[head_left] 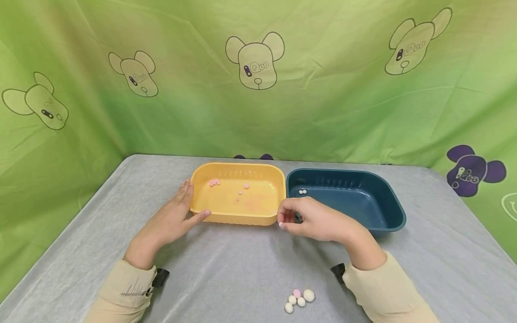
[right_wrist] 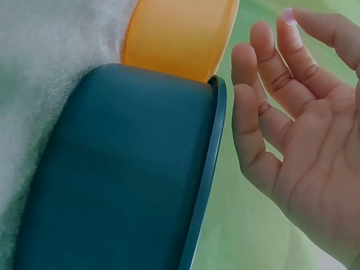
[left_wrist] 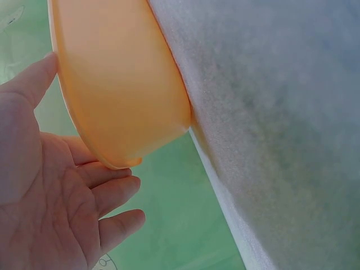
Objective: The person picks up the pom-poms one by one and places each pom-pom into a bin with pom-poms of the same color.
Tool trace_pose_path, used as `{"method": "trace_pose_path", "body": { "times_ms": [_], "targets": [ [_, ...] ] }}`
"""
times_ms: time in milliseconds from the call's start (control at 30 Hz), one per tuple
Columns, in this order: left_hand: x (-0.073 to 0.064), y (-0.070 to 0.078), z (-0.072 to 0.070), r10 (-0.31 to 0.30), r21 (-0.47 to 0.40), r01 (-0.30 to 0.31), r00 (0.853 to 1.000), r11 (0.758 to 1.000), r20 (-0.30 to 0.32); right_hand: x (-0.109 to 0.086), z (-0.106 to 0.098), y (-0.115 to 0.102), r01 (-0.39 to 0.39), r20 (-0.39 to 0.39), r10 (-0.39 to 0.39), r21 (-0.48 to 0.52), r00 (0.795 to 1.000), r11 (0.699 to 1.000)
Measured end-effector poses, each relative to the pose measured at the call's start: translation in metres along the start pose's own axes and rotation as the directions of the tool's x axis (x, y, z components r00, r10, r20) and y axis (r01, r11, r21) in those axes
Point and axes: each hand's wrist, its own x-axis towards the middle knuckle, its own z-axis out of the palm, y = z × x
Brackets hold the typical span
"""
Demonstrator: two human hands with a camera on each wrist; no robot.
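My left hand point(head_left: 169, 220) rests against the left end of a yellow plastic basin point(head_left: 238, 220), its fingers nearly straight along the side and the thumb on the near rim. Several small pink balls point(head_left: 214, 183) lie inside that basin. Between thumb and index fingertip, my right hand point(head_left: 313, 220) pinches a tiny pale ball point(right_wrist: 288, 17), above the near rims where the two basins meet. A dark teal basin point(head_left: 387, 215) stands directly to the right of the yellow one. Small white balls point(head_left: 302, 192) sit at its far left; my right hand hides part of its near left corner.
On the grey cloth-covered table point(head_left: 226, 273), near the front, several larger white balls point(head_left: 301, 302) lie grouped with one pink ball point(head_left: 296, 293). A green curtain point(head_left: 194, 116) with printed bear heads hangs behind the table and at its sides.
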Motion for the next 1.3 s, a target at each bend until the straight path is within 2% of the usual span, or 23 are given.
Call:
{"method": "trace_pose_path", "body": {
  "times_ms": [233,500,833,1300],
  "targets": [
    [0.0,-0.001,0.0,-0.003,0.001,0.003,1.0,1.0,0.005,0.008,-0.003,0.002,0.014,-0.064,-0.015,-0.027,0.998,1.0],
    [0.0,0.0,0.0,-0.005,0.002,0.005,1.0,1.0,0.003,0.014,-0.006,0.006,-0.019,-0.09,0.022,0.034,0.996,0.999],
    [-0.001,0.001,0.0,-0.008,0.002,0.008,1.0,1.0,0.001,0.022,-0.011,0.015,-0.014,-0.116,0.027,0.107,0.993,0.994],
    [-0.003,0.003,0.001,-0.009,-0.001,0.009,1.0,1.0,-0.014,0.037,-0.019,0.023,-0.024,-0.172,0.045,0.119,0.984,0.993]
  ]
}}
